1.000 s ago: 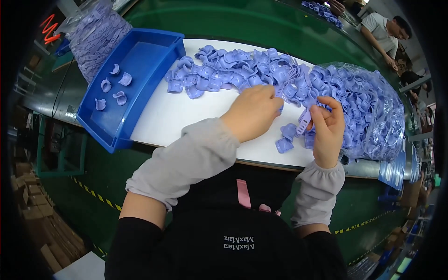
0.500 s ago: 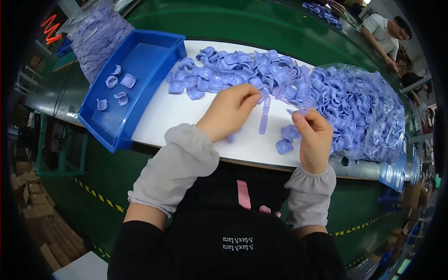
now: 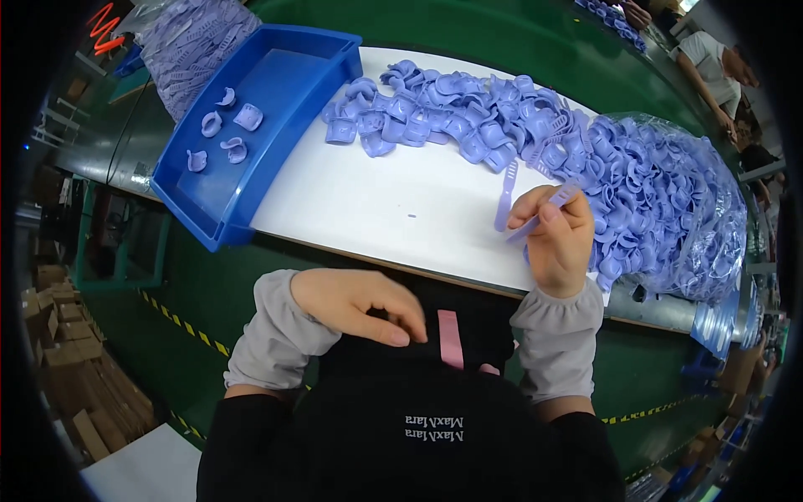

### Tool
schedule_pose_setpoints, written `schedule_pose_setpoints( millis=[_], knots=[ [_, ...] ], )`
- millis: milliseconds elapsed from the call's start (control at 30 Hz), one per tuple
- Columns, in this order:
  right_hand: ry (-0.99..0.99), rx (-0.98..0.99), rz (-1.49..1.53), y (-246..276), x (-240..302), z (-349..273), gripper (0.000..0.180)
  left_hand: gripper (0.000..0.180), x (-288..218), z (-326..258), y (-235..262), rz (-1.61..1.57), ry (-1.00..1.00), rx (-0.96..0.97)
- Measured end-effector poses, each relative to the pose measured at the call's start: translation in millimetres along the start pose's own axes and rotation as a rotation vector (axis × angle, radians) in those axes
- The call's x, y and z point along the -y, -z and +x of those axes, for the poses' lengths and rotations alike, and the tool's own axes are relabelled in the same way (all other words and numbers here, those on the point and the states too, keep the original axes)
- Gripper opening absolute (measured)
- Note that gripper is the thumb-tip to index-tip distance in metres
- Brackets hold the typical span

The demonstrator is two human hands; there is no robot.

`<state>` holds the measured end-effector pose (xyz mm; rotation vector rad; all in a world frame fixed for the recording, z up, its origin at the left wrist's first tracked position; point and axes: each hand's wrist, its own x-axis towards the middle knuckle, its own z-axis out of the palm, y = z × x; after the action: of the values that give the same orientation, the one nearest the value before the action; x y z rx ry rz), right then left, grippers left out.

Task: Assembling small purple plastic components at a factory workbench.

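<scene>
Pinching a slotted lavender strap (image 3: 566, 195) between thumb and fingers, a person's right hand (image 3: 559, 243) hovers over a white-topped table (image 3: 368, 201), near its front edge and toward the right end. No curved piece is visibly joined to this strap. A second strap (image 3: 507, 197) lies just beyond the fingertips. The left hand (image 3: 360, 303) is off the table, just outside the front edge and above the lap; its fingers curl loosely apart from the thumb and nothing shows in its grasp, though the palm is hidden.

Along the far edge runs a long heap of curved lavender pieces (image 3: 452, 113), reaching a clear plastic bag (image 3: 715, 201) full of more at the right end. Across the left end sits a blue tray (image 3: 288, 155) with five curved pieces spread inside. Behind it, at the far left corner, stands another bag (image 3: 196, 63), packed with slotted straps.

Judging by these amounts, the work looks barely begun: five pieces are in the tray, while most lie outside it. Whether those five are finished cannot be told.
</scene>
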<state>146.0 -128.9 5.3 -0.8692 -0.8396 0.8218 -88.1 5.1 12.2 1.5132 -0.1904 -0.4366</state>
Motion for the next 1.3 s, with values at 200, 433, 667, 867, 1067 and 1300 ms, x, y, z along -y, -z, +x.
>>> schedule_pose_setpoints(
  millis=[200, 433, 667, 867, 1067, 1300],
  knots=[
    [0.068, 0.084, 0.009, -0.7, -3.2, -1.3, 0.012, 0.036, 129.7, 12.1, 0.6, 0.8, 0.402, -0.673],
    [0.097, 0.098, -0.013, 0.6, -6.2, -4.5, 0.009, 0.035, 165.3, 60.0, -10.0, 0.885, 0.411, -0.668],
    [-0.062, 0.025, 0.01, -4.8, 1.5, -14.2, 0.019, 0.035, 192.2, 66.4, -4.7, 1.007, 0.424, -0.704],
    [-0.257, -0.074, 0.186, -13.3, 12.1, -20.9, 0.037, 0.034, 217.5, 79.5, -5.2, 1.079, 0.455, -0.753],
    [-0.321, -0.127, 0.189, -9.8, 19.4, -26.3, 0.042, 0.017, 77.4, 29.0, -47.5, 0.224, 0.29, -0.568],
    [-0.421, -0.137, 0.39, -26.5, 14.8, -24.5, 0.039, 0.013, -11.5, 32.5, -24.9, 0.36, -0.417, -1.018]
  ],
)
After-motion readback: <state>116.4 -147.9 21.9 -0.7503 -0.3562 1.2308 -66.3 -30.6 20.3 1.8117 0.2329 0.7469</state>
